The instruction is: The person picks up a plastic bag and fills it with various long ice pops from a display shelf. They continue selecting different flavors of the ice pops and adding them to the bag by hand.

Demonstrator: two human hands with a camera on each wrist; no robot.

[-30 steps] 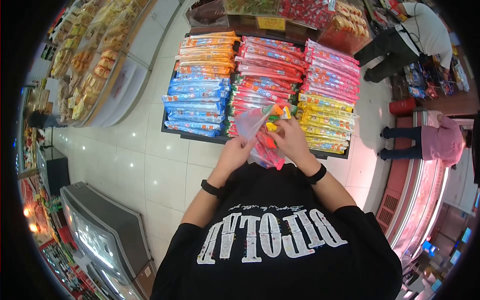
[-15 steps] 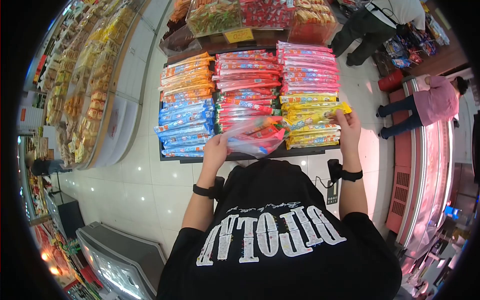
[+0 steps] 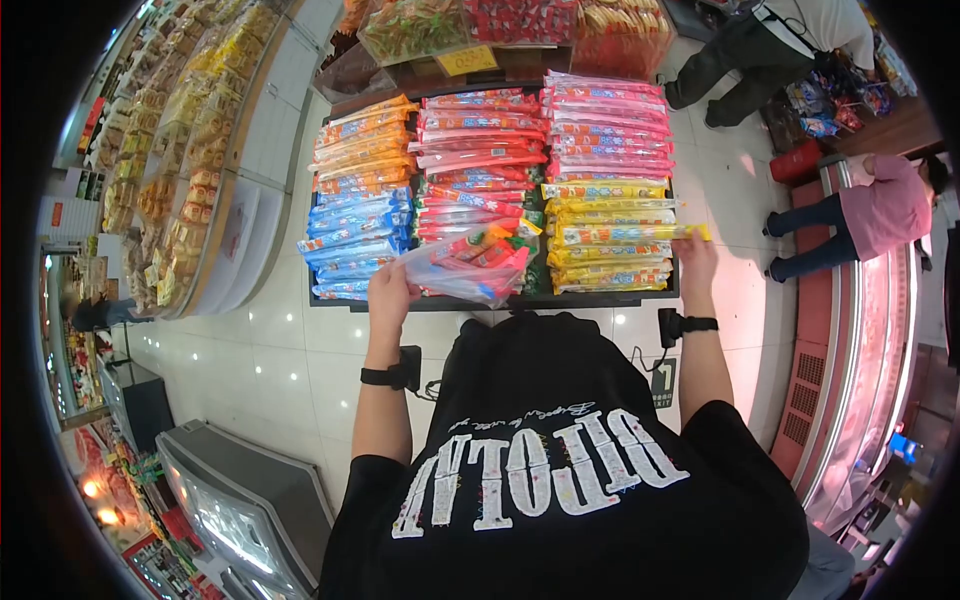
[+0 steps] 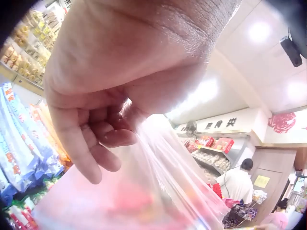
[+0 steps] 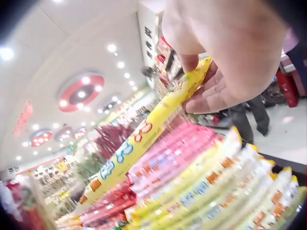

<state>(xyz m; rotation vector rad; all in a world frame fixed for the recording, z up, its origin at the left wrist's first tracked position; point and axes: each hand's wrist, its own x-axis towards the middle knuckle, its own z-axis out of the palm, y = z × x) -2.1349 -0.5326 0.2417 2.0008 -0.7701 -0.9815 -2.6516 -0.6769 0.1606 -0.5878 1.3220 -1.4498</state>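
Observation:
My left hand (image 3: 388, 295) grips the gathered mouth of a clear plastic bag (image 3: 455, 272) at the near edge of the display. Through its film show red and orange packets, and in the left wrist view the bag (image 4: 168, 177) hangs below my curled fingers. With my right hand (image 3: 697, 262) I pinch the end of a long yellow stick packet (image 3: 628, 235). In the right wrist view this yellow packet (image 5: 141, 136) slants between thumb and fingers, raised above a row of yellow packets (image 5: 211, 187) in the display.
Orange packets (image 3: 365, 145), blue packets (image 3: 355, 235), red packets (image 3: 480, 130) and pink packets (image 3: 608, 125) lie in rows on the black display stand. Behind are candy bins (image 3: 520, 25). Snack shelves line the left; two people stand at the right.
Both hands were together at the bag. My right hand has moved off to the right and taken hold of the yellow packet, which now lies more level; my left has drawn the bag leftward.

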